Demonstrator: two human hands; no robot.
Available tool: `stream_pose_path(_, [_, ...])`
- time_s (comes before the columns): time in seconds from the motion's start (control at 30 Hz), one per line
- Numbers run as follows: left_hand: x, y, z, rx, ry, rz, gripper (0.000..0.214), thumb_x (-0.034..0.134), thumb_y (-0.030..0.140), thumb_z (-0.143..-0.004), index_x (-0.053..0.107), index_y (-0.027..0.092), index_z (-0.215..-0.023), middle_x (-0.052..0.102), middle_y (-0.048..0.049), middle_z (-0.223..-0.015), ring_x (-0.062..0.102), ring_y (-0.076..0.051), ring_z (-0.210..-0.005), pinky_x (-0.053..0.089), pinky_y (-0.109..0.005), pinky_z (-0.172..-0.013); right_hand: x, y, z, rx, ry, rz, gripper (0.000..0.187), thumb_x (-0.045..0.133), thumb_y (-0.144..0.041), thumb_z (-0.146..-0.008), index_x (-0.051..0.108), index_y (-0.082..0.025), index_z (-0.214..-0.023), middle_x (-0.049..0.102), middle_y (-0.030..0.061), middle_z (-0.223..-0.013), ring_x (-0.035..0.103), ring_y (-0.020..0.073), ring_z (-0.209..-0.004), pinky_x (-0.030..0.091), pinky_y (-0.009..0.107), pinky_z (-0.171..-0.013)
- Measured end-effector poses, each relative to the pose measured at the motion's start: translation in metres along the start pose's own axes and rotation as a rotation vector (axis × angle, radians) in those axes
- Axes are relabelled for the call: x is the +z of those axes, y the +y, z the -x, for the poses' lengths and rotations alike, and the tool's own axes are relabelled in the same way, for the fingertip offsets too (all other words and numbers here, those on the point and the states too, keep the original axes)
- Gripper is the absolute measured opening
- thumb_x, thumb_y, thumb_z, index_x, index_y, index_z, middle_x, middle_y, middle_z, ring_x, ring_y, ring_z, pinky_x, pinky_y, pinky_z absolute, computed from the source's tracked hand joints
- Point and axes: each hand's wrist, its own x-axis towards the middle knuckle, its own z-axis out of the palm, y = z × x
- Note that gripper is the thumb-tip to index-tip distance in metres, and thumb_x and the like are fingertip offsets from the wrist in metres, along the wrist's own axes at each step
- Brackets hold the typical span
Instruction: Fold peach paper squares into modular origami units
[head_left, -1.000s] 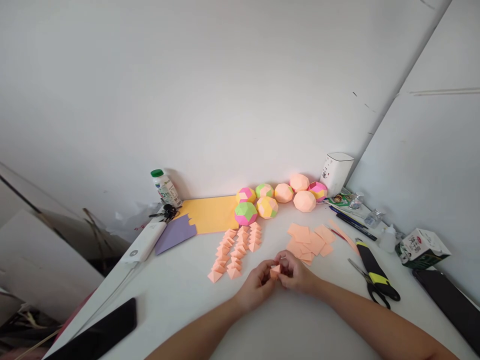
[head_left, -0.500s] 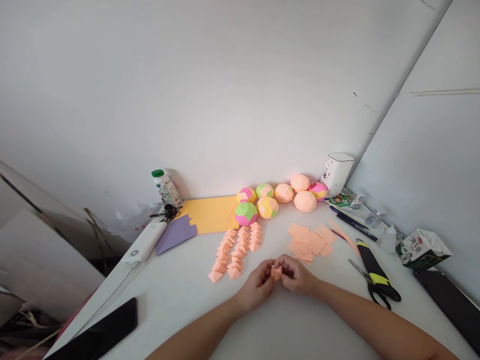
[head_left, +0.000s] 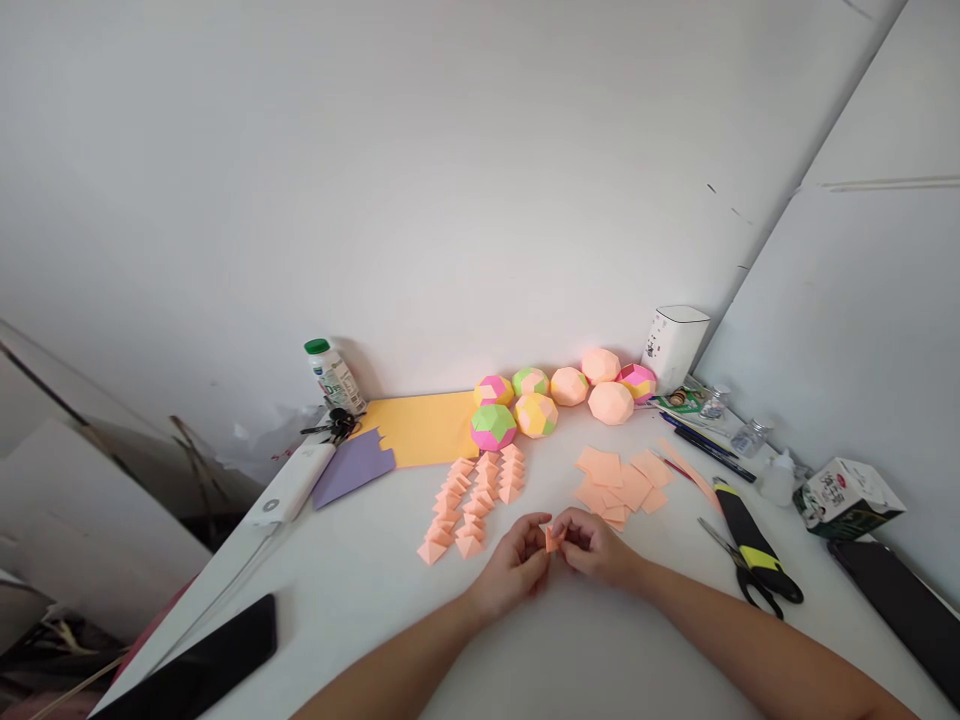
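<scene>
Places relative to the peach paper pile (head_left: pixel 631 488).

Risks, left to right. Rows of folded peach pieces (head_left: pixel 480 497), left of pile: look light and loose. Near ends are not far from the left hand (head_left: pixel 510 568), so a stray knuckle could knock them out of line.

Left hand, front-left of pile: fingers curled, thumb and index at the left edge of the folded peach piece (head_left: pixel 551 541). Can't tell if they press on it. If not, the right hand has it alone and it could twist or drop.

Piece itself, front-left of pile, between the hands: looks like thin paper. Too hard a squeeze would likely dent a face or crease it off line.

Right hand (head_left: pixel 596 548), just in front of pile: thumb and fingers pinched on the piece's right side. Knuckles close to the flat sheets; a careless swing back could scatter them.

Scissors (head_left: pixel 735 560), right and front of pile, blade tips toward it: right forearm drifting outward could catch the handles.

Look: piece is matte peach-orange, small, angled faces, at least one corner showing. Mostly behind fingertips, so folds and tilt unclear. Colour matches the pointed pieces left of pile and the pile's flat sheets.
</scene>
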Motion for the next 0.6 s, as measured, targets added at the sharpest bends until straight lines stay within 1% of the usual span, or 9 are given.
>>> stream_pose_path(0.1, [0.0003,0.0006,0.0002,-0.007,-0.005,0.005,0.038,0.053,0.025,-0.077,0.041,0.019,-0.113,0.049,0.0049,-0.070,0.047,-0.006,-0.045,0.034,-0.019,-0.041,0.0010,-0.0005,-0.0007,-0.009,-0.016,0.004,0.010,0.056,-0.016,-0.073,0.051,-0.018,-0.082,0.052,-0.0030,-0.067,0.044,0.0065,-0.049,0.034,0.019,-0.046])
stream_pose_path(0.2, [-0.0002,0.0017,0.0010,-0.011,-0.021,0.052,0.039,0.053,0.025,-0.076,0.041,0.018,-0.112,0.050,0.0050,-0.069,0.049,-0.006,-0.045,0.035,-0.019,-0.042,0.0014,0.0010,-0.0010,0.003,-0.001,0.012,0.011,0.057,-0.016,-0.074,0.051,-0.018,-0.082,0.050,-0.0042,-0.064,0.044,0.0066,-0.048,0.034,0.020,-0.046])
stream_pose_path(0.33, [0.0007,0.0035,0.0015,0.010,-0.001,0.033,0.039,0.054,0.034,-0.078,0.041,0.018,-0.112,0.050,0.0047,-0.071,0.048,-0.006,-0.045,0.035,-0.020,-0.041,0.0007,0.0034,-0.0007,-0.003,0.005,0.015,0.011,0.056,-0.015,-0.074,0.051,-0.018,-0.084,0.051,-0.0040,-0.066,0.046,0.0068,-0.048,0.035,0.020,-0.047])
stream_pose_path(0.43, [0.0023,0.0036,0.0010,0.003,0.036,0.015,0.038,0.052,0.039,-0.080,0.042,0.018,-0.110,0.049,0.0059,-0.067,0.047,-0.006,-0.042,0.033,-0.019,-0.039,0.0005,0.0030,-0.0001,0.004,0.007,0.027,0.011,0.056,-0.015,-0.074,0.052,-0.018,-0.084,0.050,-0.0045,-0.063,0.046,0.0072,-0.048,0.035,0.020,-0.046])
stream_pose_path(0.6, [0.0027,0.0035,0.0007,-0.039,0.039,0.037,0.036,0.051,0.033,-0.079,0.042,0.017,-0.110,0.049,0.0072,-0.061,0.047,-0.006,-0.041,0.033,-0.019,-0.039,0.0008,0.0018,-0.0002,0.028,0.022,0.044,0.013,0.056,-0.014,-0.073,0.052,-0.018,-0.084,0.046,-0.0063,-0.059,0.044,0.0065,-0.046,0.034,0.019,-0.045])
